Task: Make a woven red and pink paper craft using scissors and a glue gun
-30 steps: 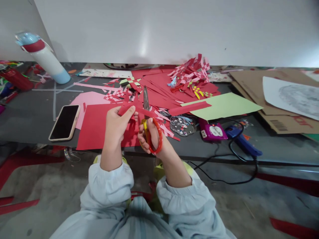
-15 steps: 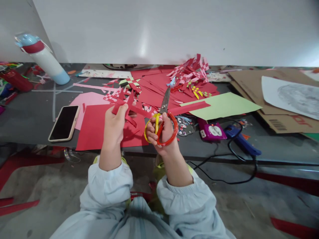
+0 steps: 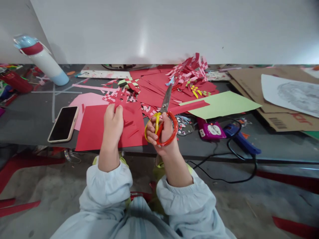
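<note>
My left hand [image 3: 113,124] pinches a piece of cut red paper [image 3: 121,98] whose strips stick up past the thumb; its full shape is hard to make out against the red below. Beneath this hand lies a flat red sheet [image 3: 92,129]. In my right hand [image 3: 164,131] is a pair of scissors [image 3: 165,101] with one yellow and one red handle loop. My fingers pass through the loops, and the blades point up and away, pressed together. A folded red strip [image 3: 191,107] lies just beyond the scissors, partly over a light green sheet [image 3: 226,104].
Woven red and pink paper strips [image 3: 190,69] heap at the back. A phone [image 3: 63,123] and a bottle [image 3: 46,63] are on the left. On the right lie a purple device [image 3: 211,129], a blue glue gun [image 3: 243,141] with black cable, and cardboard [image 3: 281,121].
The red paper in my left hand has shifted, and the long strip that reached toward the scissors no longer stretches between my hands. My right hand and the scissors have barely moved.
</note>
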`<move>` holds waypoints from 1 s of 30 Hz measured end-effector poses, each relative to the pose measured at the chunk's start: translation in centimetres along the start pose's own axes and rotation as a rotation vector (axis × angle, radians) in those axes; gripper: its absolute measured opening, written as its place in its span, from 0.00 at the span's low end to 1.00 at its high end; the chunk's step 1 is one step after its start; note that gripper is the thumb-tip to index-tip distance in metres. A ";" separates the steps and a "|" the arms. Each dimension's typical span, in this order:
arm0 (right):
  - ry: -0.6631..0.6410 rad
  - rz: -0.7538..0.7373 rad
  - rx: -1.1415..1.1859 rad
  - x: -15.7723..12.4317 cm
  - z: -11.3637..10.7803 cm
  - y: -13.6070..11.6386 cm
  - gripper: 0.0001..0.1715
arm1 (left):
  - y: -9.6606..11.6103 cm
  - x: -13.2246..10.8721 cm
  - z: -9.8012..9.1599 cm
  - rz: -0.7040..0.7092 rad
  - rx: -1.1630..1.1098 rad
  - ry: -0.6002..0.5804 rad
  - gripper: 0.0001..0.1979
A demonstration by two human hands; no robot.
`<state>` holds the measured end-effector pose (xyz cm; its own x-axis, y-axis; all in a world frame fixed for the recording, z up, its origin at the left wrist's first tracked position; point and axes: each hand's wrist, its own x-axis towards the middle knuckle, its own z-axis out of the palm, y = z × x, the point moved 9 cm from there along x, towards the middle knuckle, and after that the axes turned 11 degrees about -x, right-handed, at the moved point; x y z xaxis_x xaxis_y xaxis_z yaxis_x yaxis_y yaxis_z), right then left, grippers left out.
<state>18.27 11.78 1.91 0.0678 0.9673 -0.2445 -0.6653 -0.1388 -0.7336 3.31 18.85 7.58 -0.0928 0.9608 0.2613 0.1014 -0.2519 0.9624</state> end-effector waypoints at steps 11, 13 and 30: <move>0.015 -0.061 -0.072 -0.3 0.1 -0.2 0.21 | 3.2 -0.5 0.5 0.223 -0.029 -0.048 0.16; 0.018 -0.101 -0.083 -0.5 0.3 -0.6 0.22 | 3.6 -0.6 0.6 0.283 -0.045 -0.060 0.19; 0.129 -0.287 -0.235 -0.8 -0.8 -2.4 0.19 | 3.8 -1.1 2.8 0.237 -0.239 -0.291 0.21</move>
<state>20.42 11.13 3.32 0.3295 0.9412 -0.0752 -0.4182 0.0740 -0.9054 6.60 17.21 10.72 0.1918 0.8572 0.4779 -0.1491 -0.4559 0.8775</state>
